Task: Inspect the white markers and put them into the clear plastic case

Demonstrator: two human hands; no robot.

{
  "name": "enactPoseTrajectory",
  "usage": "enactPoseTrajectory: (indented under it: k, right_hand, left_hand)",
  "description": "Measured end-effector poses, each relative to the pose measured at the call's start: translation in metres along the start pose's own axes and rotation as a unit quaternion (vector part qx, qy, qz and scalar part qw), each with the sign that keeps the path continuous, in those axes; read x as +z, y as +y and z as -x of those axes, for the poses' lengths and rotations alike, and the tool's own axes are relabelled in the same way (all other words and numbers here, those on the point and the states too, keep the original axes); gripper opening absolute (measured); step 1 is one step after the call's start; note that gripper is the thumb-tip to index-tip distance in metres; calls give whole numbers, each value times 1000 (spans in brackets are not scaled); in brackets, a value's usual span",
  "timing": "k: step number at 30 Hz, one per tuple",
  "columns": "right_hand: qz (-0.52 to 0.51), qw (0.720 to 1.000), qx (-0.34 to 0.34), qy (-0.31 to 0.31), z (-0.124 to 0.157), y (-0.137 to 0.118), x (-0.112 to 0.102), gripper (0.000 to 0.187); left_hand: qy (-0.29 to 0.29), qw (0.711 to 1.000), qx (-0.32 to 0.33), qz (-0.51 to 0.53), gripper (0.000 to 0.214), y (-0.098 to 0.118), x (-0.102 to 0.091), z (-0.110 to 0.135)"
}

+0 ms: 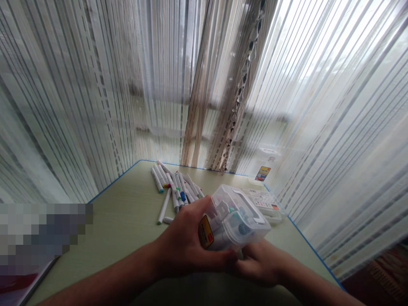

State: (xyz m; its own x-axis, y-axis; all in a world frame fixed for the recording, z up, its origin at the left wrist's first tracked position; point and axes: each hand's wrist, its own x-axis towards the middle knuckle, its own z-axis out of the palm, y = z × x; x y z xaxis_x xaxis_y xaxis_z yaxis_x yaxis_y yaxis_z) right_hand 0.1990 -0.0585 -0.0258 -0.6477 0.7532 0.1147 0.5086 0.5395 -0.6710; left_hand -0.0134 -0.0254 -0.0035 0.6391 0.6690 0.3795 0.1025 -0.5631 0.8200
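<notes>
A clear plastic marker case point(237, 212) with a carry handle is held tilted above the table's near side. Several markers show through its walls, and a yellow-and-black label is on its side. My left hand point(194, 242) wraps round the case, thumb on top and fingers beneath. From the right, my right hand point(266, 261) grips its underside, its fingers partly hidden behind the case. Just beyond my left hand lies a loose pile of white markers point(178, 187) with coloured ends.
Another clear case point(263, 170) stands at the table's far right corner, with an open case part point(267, 206) lying before it. The pale green table point(124, 216) has a blue edge. Striped sheer curtains point(159, 76) hang behind. A blurred-out item sits at the left.
</notes>
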Motion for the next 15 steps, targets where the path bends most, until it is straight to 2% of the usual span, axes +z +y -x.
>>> enactPoseTrajectory:
  k: [5,9,15]
  right_hand:
    - [12,1000,-16,16,0,0,0,59]
    - [39,996,-14,74,0,5,3,50]
    - [45,991,22,122,0,9,9,47]
  left_hand:
    - [11,1000,2,-11,51,0,1,1]
    - [46,999,-13,-12,54,-5,2,0]
    - [111,990,-63,64,77,-14,3,-2]
